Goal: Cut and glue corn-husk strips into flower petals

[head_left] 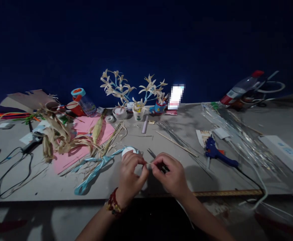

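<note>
My left hand and my right hand meet above the front middle of the table, fingertips pinched close together. Between them shows a tiny pale bit, too small to name. A dark pointed tool, apparently scissors, pokes out beside my right hand, with part of it behind the fingers; whether that hand holds it or it lies beneath, I cannot tell. Just behind my left hand is a white round thing, partly covered. Light blue ribbon wraps a bundle of dried stalks to the left.
Pale handmade flowers stand in cups at the back. Dried husks lie on pink paper at left. To the right are thin wires, a blue glue gun, a power strip and a tilted bottle.
</note>
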`<state>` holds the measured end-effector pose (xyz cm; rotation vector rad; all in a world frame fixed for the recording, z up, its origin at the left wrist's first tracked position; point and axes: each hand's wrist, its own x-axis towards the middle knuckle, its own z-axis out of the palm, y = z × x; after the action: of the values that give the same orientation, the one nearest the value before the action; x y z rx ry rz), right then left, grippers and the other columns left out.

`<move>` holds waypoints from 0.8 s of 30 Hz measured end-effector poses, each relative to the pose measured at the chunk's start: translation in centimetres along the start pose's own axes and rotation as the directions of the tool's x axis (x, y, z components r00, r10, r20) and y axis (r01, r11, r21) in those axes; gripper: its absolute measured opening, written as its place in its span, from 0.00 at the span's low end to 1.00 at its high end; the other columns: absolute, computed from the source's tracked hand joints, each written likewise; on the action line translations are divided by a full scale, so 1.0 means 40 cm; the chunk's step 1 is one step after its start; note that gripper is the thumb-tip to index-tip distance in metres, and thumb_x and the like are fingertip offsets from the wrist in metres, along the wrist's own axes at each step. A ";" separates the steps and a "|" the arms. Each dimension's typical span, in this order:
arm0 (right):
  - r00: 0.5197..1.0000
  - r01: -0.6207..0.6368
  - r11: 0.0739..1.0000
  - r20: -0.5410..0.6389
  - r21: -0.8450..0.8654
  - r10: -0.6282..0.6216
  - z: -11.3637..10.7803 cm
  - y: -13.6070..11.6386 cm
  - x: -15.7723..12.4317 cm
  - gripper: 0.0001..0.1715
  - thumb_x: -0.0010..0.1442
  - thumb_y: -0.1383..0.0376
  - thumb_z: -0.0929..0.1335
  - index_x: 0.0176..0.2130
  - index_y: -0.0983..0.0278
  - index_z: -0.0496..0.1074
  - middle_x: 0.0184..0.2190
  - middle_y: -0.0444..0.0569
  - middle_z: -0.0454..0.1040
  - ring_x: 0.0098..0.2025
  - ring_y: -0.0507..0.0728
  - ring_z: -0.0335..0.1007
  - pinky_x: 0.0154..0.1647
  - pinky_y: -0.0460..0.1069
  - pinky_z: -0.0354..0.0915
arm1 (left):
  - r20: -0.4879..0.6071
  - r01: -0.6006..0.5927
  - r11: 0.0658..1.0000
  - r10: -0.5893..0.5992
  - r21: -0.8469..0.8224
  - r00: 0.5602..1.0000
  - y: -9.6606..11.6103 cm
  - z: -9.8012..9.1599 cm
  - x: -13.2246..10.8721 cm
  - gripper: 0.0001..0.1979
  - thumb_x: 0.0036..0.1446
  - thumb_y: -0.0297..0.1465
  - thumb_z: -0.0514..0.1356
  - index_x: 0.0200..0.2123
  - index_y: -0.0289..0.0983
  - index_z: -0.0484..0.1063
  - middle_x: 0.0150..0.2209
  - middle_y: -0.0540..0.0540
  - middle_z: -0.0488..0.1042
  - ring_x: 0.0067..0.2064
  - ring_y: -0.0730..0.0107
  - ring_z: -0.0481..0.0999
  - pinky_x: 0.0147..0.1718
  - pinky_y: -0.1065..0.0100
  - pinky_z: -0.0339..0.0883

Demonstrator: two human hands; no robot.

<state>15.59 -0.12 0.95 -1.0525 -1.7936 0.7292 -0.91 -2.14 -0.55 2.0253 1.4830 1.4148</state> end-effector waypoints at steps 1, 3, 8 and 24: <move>1.000 0.001 1.000 -0.024 0.002 -0.001 -0.003 0.001 0.000 0.08 0.58 0.71 0.68 0.29 0.60 0.67 0.25 0.41 0.68 0.27 0.52 0.66 0.29 0.46 0.62 | -0.022 -0.006 1.000 0.007 0.027 1.000 -0.007 -0.005 -0.001 0.07 0.55 0.22 0.59 0.32 0.40 0.69 0.30 0.49 0.75 0.37 0.63 0.75 0.54 0.51 0.65; 0.997 -0.007 1.000 -0.074 0.004 0.007 -0.011 0.001 0.000 0.09 0.58 0.71 0.68 0.28 0.60 0.67 0.25 0.41 0.69 0.26 0.52 0.66 0.28 0.46 0.62 | -0.064 0.027 0.998 -0.023 0.052 0.998 -0.018 -0.018 -0.001 0.07 0.56 0.22 0.59 0.32 0.40 0.69 0.31 0.48 0.75 0.37 0.63 0.75 0.52 0.53 0.67; 0.997 0.002 1.000 -0.079 0.026 0.000 -0.023 0.000 0.002 0.09 0.58 0.71 0.68 0.28 0.60 0.67 0.25 0.40 0.69 0.26 0.51 0.66 0.28 0.45 0.62 | 0.130 0.112 0.988 -0.098 -0.104 0.987 -0.003 -0.037 0.015 0.05 0.62 0.27 0.58 0.41 0.39 0.72 0.39 0.44 0.78 0.44 0.60 0.77 0.48 0.57 0.69; 0.977 0.084 0.996 -0.197 -0.006 -0.083 -0.027 -0.002 -0.002 0.08 0.58 0.72 0.69 0.29 0.60 0.69 0.26 0.42 0.71 0.28 0.53 0.70 0.30 0.47 0.67 | -0.001 0.038 0.999 -0.038 -0.008 0.999 0.005 -0.031 0.021 0.04 0.61 0.26 0.57 0.36 0.39 0.70 0.34 0.46 0.76 0.40 0.62 0.75 0.54 0.52 0.65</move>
<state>16.55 -0.20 1.40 -1.0050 -1.6549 0.5555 -1.77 -1.93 0.65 1.9813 1.5053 1.4057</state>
